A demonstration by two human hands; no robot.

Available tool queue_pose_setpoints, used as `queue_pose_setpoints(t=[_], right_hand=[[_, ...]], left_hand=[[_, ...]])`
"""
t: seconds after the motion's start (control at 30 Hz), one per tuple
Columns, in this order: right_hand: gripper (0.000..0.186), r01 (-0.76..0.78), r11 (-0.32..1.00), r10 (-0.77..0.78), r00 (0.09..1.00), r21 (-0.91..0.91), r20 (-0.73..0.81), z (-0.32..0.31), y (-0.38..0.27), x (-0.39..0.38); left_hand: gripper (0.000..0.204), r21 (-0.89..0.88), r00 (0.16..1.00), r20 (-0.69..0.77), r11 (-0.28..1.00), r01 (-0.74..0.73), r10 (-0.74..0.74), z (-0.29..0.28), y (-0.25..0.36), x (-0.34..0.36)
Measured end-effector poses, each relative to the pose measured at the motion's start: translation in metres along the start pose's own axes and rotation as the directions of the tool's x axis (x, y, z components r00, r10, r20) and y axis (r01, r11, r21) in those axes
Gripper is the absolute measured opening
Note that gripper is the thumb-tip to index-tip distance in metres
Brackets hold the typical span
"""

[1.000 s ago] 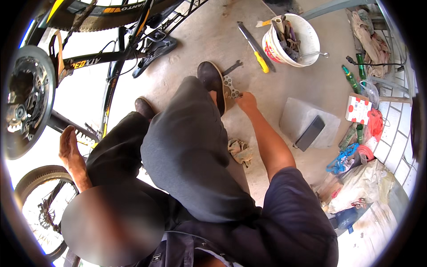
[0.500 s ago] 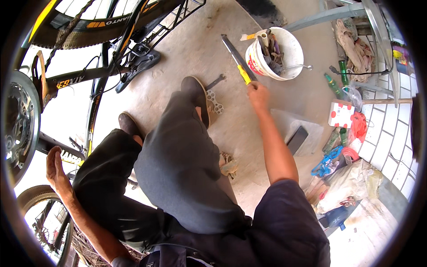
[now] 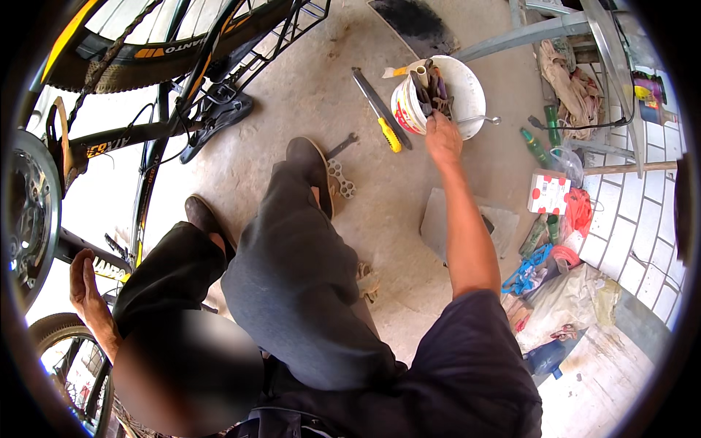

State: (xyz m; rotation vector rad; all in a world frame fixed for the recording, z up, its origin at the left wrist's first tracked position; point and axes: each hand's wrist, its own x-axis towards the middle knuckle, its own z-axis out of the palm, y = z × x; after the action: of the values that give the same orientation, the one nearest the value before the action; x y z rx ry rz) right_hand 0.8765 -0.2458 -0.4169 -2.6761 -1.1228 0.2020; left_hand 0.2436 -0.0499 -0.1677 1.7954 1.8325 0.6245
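My right hand reaches over the near rim of a white bucket. Its fingers are curled together among the tools and dark rags inside, and what they hold is hidden. A shiny metal wrench sticks out over the bucket's right side. On the floor just left of the bucket lie a yellow-handled tool and a long dark flat bar, side by side. My left hand, fingers stretched out and holding nothing, is beside the black bicycle frame at the left.
A dark open-ended wrench and a multi-hole spanner lie by my right shoe. To the right are a grey metal stand, green bottles, a red-dotted box and blue straps.
My right hand has left the yellow-handled tool and dark bar, moving right to the bucket. Both tools remain on the floor. The view has shifted slightly; my left hand stays beside the bicycle.
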Motion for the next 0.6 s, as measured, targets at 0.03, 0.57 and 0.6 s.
queue_pose_setpoints(t=[0.03,0.57,0.6], right_hand=[[0.032,-0.006,1.000,0.006,1.000,-0.019,0.000,-0.001,-0.001,-0.003],[0.010,0.286,0.949,-0.286,0.958,-0.134,0.017,-0.016,0.017,-0.031],[0.009,0.312,0.940,-0.311,0.950,-0.135,0.032,-0.019,0.020,-0.036]], left_hand=[[0.027,0.015,1.000,0.003,1.000,-0.002,0.002,0.001,0.002,0.000],[0.028,0.009,1.000,0.009,1.000,-0.019,0.019,0.004,0.004,0.001],[0.028,0.007,1.000,0.005,1.000,-0.014,0.014,0.005,0.003,0.000]])
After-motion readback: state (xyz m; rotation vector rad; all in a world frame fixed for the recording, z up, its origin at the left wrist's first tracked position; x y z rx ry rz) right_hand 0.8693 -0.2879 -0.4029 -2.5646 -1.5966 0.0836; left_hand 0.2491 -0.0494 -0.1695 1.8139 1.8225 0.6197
